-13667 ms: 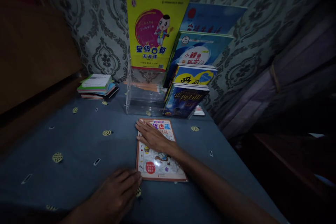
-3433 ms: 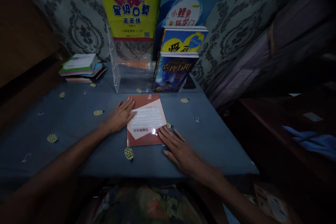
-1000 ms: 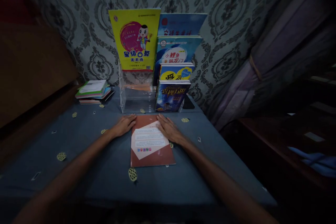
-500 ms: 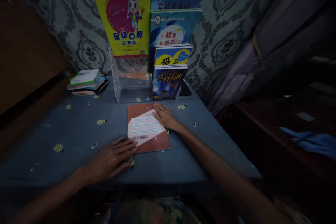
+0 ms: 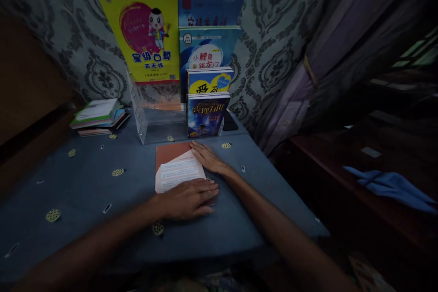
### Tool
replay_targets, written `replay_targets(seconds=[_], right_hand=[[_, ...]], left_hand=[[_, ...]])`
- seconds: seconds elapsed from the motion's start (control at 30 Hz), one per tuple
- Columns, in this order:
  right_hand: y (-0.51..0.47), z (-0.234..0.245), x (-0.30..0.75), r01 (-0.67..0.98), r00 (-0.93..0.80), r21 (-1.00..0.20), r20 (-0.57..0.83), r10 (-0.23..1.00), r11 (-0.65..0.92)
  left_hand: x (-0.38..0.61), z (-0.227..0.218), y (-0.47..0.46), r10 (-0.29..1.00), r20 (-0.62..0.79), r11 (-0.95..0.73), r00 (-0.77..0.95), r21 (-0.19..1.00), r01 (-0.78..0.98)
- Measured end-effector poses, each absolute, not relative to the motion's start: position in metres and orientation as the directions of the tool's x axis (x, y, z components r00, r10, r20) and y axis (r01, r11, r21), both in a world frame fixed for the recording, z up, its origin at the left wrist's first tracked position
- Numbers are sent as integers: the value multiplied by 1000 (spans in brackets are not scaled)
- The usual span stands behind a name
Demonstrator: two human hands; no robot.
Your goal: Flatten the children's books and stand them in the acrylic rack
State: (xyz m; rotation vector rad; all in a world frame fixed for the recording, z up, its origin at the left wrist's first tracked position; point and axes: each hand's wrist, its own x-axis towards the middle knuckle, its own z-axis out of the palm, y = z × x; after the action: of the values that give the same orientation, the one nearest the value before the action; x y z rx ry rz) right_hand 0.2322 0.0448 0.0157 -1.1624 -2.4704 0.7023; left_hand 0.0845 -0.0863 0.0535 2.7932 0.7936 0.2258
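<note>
A thin book [image 5: 173, 149] with a reddish-brown cover and a pale printed panel lies flat on the blue-grey tablecloth [image 5: 137, 205]. Across its near edge rests my left hand [image 5: 188, 198], palm down with fingers stretched to the right, hiding the lower part of the cover. My right hand [image 5: 207, 157] lies flat on the book's far right side, its fingertips near the top edge. Neither hand grips anything. Just beyond the book stands a clear acrylic stand [image 5: 138, 118] that holds several books, among them a tall yellow one [image 5: 143, 32] and a dark blue one [image 5: 208, 114].
A stack of notebooks [image 5: 97, 116] sits at the back left of the table. A dark flat object, perhaps a phone [image 5: 230, 122], lies right of the stand. Behind is patterned wallpaper with a tied curtain [image 5: 290, 96]. Blue cloth [image 5: 386, 187] lies on a dark surface at right.
My left hand has slid right from the book's near left corner across its near edge, covering the coloured title. My right hand stays on the far right side. The camera view has shifted slightly.
</note>
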Motion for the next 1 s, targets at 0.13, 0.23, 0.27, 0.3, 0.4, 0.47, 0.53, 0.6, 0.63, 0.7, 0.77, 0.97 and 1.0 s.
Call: replay_targets(seconds=[0.13,0.23,0.27,0.3,0.4,0.47,0.53,0.6,0.63,0.7,0.77,0.97,1.0], right_hand=[[51,18,238,517,-556,-734,102,825,440],[54,18,240,460,-499,-800,126,857,385],[54,17,240,458,-485,-807,126,865,374],[54,16,240,460,-476,-808,125,871,367],[51,14,238,475,-520,-770,145,842,426],[46,14,236,515,-582,-690,155,798,509],[38,16,236,563,-633,-588,145,760,581],[27,18,237,587,-671,-511,128,731,628],[20,20,239,587,-686,-488,124,717,646],[5,23,245,578,-707,-463,128,696,672],[-15,27,255,561,-724,-458,132,677,690],[-78,29,302,413,-823,-429,202,531,803],[-86,24,310,390,-835,-421,212,508,819]], left_hand=[[67,52,-40,637,105,-764,764,219,607],[55,49,-1,707,110,-703,698,219,677],[51,48,8,726,101,-683,680,220,696],[46,47,15,744,84,-662,663,224,715],[29,41,20,797,27,-594,604,224,773],[14,35,12,841,12,-530,541,220,819],[-2,30,-3,876,8,-472,482,218,854],[-16,28,-21,887,-4,-451,462,216,866],[-22,28,-32,884,-18,-452,466,216,865],[-30,31,-54,884,-50,-444,465,221,868],[-32,37,-78,871,-82,-457,484,228,860],[-30,30,-142,750,-130,-616,648,219,757],[-31,24,-149,730,-117,-647,673,197,736]])
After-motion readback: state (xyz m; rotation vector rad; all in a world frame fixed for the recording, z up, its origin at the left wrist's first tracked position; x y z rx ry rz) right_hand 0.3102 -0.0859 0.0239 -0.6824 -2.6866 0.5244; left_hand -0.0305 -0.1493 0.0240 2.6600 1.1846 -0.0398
